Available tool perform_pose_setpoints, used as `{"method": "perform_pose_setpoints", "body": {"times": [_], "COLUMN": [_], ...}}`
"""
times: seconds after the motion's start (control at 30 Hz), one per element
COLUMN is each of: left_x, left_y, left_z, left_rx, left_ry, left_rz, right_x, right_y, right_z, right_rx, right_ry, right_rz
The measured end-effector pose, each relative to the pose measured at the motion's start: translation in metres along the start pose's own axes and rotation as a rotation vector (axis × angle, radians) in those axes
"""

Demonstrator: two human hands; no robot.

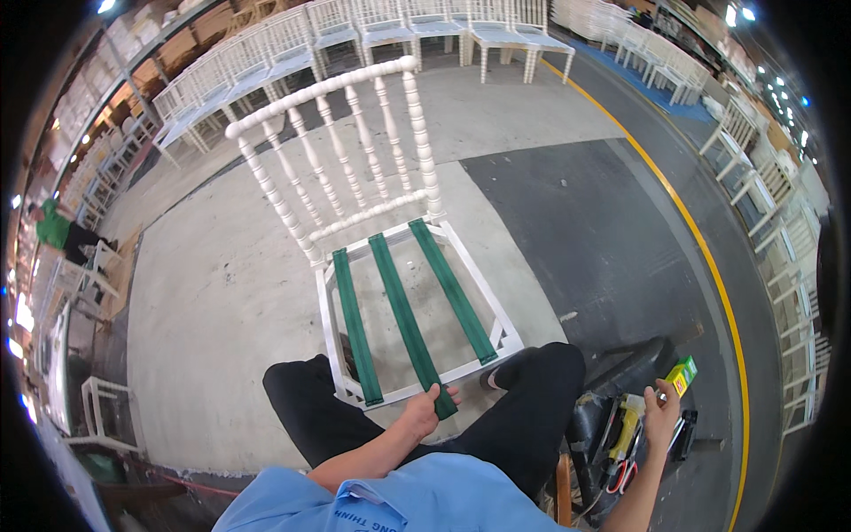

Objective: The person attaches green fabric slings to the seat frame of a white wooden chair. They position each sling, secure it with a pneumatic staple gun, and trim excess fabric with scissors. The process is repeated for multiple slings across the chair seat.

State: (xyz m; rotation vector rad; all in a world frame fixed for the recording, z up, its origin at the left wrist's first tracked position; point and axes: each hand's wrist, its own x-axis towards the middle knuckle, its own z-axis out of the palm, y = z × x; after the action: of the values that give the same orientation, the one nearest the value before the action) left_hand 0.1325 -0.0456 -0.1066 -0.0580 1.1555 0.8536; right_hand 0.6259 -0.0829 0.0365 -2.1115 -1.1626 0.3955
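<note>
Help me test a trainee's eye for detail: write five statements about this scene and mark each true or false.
1. The chair has three green straps across its seat frame. True.
2. The right hand grips the chair's back. False: it is by the green-and-yellow box.
3. The left hand holds the near end of the middle strap. True.
4. The floor line is blue. False: it is yellow.
5. More chairs stand beyond this one. True.
</note>
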Motion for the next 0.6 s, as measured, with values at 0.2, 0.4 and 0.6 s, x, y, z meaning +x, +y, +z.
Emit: {"method": "perform_pose_setpoints", "body": {"times": [0.2, 0.4, 0.6], "left_x": [0.028, 0.038, 0.028], "left_y": [-0.002, -0.008, -0.048], "left_z": [0.012, 0.020, 0.017], "left_rx": [-0.012, 0.064, 0.139], "left_ry": [-0.064, -0.037, -0.079], "left_rz": [0.158, 0.163, 0.055], "right_x": [-0.023, -0.056, -0.081], "right_y": [-0.068, -0.131, -0.143], "right_z": [0.096, 0.249, 0.348], "right_rx": [0.561, 0.356, 0.133], "right_ry": [-0.392, -1.006, -1.405], "right_rz": [-0.095, -0.054, 0.374]}}
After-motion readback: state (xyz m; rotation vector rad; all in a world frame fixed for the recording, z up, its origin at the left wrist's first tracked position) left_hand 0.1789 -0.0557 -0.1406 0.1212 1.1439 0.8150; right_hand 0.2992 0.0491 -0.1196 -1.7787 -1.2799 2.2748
